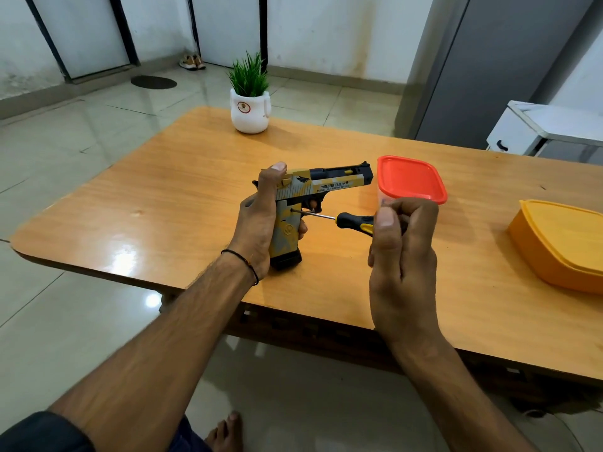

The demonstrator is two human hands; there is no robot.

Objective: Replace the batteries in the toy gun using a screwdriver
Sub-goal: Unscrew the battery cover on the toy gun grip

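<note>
A yellow, grey and black toy gun [329,183] stands upright on its grip base on the wooden table [163,203], barrel pointing right. My left hand [261,220] grips its handle from behind, thumb up along the slide. My right hand [403,252] holds the black and yellow handle of a screwdriver [354,221]. The thin metal shaft runs left, and its tip touches a screw spot on the upper grip just below the trigger guard.
A clear box with a red lid [412,179] stands just right of the gun's muzzle. An orange lidded container [561,243] sits at the right edge. A white pot with a green plant [249,107] is at the table's far side. My bare foot shows below the table.
</note>
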